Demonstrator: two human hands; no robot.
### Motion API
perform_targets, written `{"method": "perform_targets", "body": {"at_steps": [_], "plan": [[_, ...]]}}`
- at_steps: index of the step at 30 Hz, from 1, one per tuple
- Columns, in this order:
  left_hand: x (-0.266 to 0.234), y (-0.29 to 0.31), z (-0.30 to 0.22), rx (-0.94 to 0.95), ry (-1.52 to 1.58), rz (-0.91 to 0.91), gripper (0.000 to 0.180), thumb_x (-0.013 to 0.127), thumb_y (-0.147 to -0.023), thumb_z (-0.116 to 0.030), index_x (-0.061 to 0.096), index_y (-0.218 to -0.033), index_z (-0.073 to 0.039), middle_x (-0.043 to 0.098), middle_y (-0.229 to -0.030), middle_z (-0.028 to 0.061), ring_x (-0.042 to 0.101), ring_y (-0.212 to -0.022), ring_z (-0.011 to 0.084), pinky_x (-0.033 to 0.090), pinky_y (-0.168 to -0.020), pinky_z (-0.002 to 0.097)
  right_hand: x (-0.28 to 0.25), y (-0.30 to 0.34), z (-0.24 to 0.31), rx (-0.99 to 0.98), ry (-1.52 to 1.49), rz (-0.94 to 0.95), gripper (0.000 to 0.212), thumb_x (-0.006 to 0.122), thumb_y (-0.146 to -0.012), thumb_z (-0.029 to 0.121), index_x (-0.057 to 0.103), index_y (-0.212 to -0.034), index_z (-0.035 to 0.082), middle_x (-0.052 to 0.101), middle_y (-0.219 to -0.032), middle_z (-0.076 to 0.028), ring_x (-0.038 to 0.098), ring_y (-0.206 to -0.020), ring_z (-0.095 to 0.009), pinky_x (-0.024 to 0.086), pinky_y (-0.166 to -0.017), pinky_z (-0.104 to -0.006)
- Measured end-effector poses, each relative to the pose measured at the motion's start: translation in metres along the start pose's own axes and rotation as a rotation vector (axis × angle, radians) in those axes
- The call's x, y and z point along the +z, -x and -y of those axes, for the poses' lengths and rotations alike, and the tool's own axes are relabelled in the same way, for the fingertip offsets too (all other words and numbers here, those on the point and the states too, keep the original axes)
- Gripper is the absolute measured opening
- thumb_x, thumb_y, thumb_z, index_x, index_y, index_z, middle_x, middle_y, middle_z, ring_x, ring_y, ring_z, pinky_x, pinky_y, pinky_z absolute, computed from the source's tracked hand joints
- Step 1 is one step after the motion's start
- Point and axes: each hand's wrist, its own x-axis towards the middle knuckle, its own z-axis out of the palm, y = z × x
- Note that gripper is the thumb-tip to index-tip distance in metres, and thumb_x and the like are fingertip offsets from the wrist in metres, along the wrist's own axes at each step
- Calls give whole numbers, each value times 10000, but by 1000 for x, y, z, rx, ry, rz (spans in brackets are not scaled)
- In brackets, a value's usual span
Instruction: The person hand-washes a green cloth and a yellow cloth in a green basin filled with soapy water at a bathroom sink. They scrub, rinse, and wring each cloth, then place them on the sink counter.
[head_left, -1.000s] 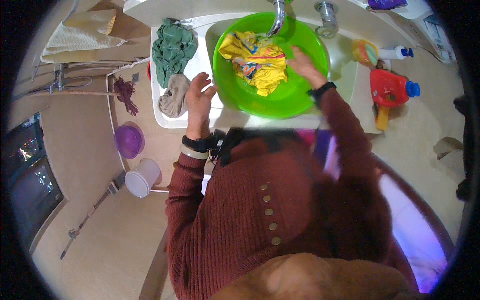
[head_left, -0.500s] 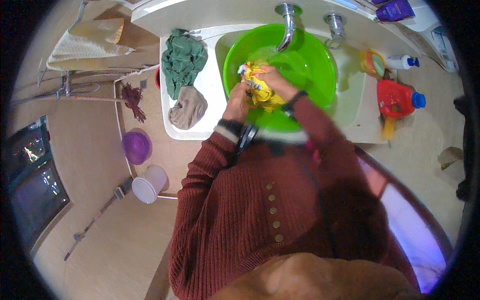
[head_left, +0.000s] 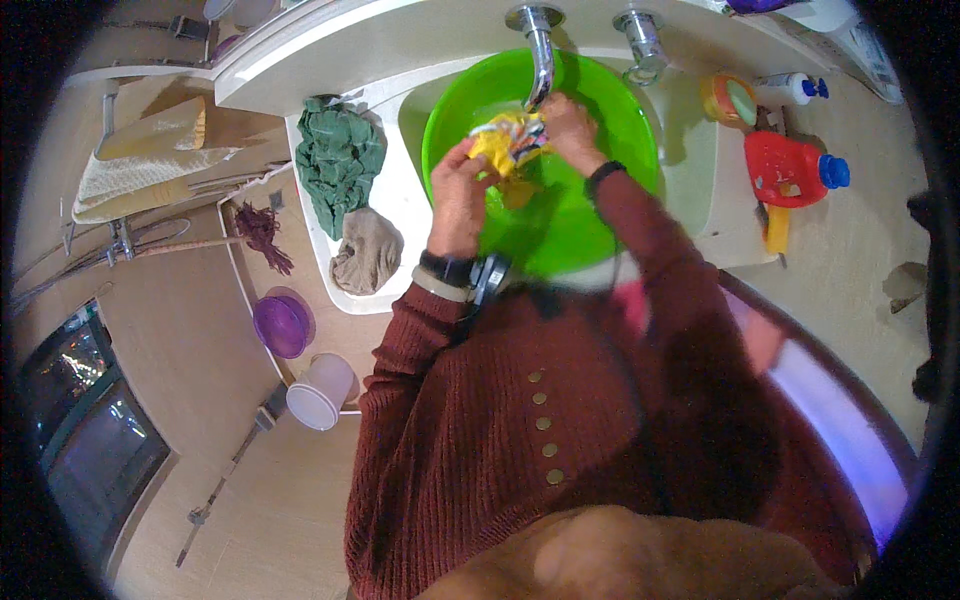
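Note:
A yellow cloth garment with a multicoloured print is stretched between my hands above a bright green basin. My left hand pinches its left end between thumb and fingers. At its right end, close under the chrome tap, my right hand is closed on the fabric. A lower fold of the garment hangs toward the basin's bottom. The basin sits inside the white sink.
On the ledge left of the basin lie a crumpled green garment and a greyish-brown cloth. To the right stand a red jug with a blue cap, an orange tub and a white bottle. A second chrome fitting is beside the tap.
The bunched yellow garment has been raised toward the tap and spread out between my hands. My right hand moved up and right; my left hand shifted slightly left.

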Motion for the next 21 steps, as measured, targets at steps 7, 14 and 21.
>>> {"method": "perform_targets", "body": {"at_steps": [7,14,21], "plan": [[-31,-2,34,-292,-31,-54,561,513,-1055,-398,409,-1483,-52,437,-1470,202,509,-1281,388,488,-952,625,39,17,19,-264,428,103,438,639,-888,317,594,-1303,181,657,-1217,-154,521,-1186,-411,353,-893,-611],[-54,-25,61,-118,-98,-35,530,362,-1088,-473,507,-1358,-40,627,-1249,131,653,-1058,287,556,-886,446,30,75,56,-313,-648,473,361,722,-836,311,638,-1074,53,697,-938,-195,677,-875,-396,525,-755,-479],[-12,-17,45,-72,241,55,279,485,-1042,-169,609,-1229,-3,665,-1165,104,657,-1034,220,535,-898,364,-4,51,72,-352,-2,189,304,608,-962,407,760,-1049,159,715,-927,-158,694,-877,-322,555,-747,-454]]}}
